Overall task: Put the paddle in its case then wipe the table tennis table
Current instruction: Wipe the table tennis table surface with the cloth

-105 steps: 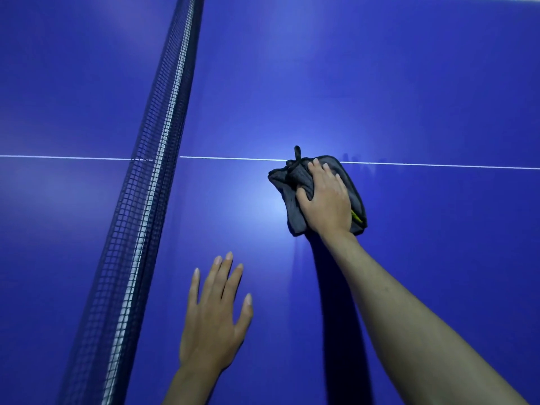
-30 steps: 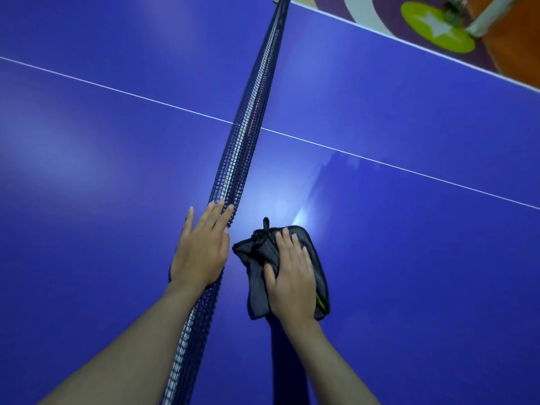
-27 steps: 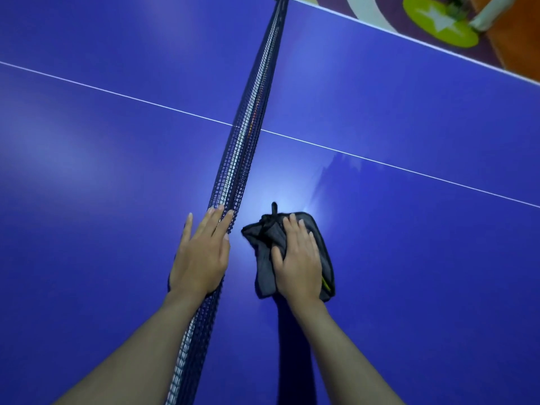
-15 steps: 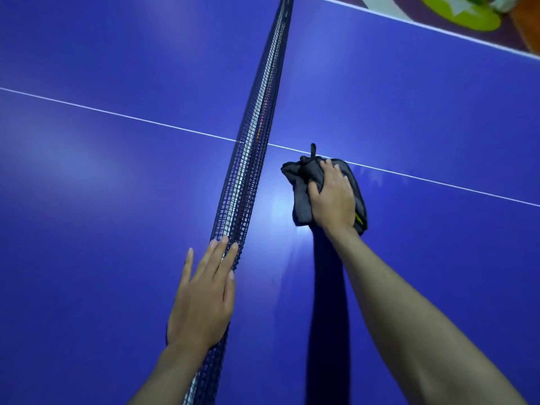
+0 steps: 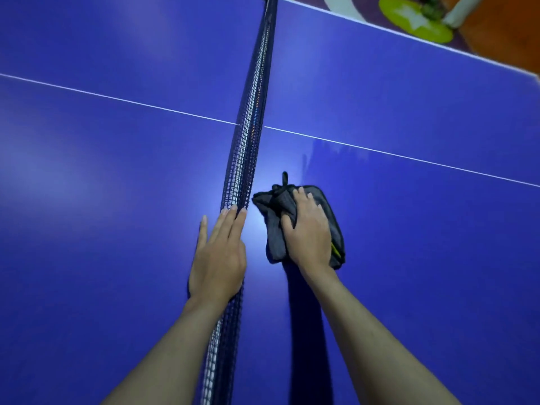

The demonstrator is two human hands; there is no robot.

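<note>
A folded dark grey cloth (image 5: 274, 238) with a thin yellow-green edge lies on the blue table tennis table (image 5: 409, 258), just right of the net (image 5: 248, 141). My right hand (image 5: 308, 232) presses flat on the cloth, fingers straight and pointing away from me. My left hand (image 5: 219, 255) rests on top of the net with its fingers straight, beside the cloth. No paddle and no case are in view.
A white centre line (image 5: 117, 97) crosses the table on both sides of the net. Beyond the far table edge lie a purple floor mat with a yellow-green star disc (image 5: 415, 19) and an orange floor (image 5: 502, 33).
My right hand has drawn the cloth back from the white centre line toward me, close to the net. My left hand stays on the net.
</note>
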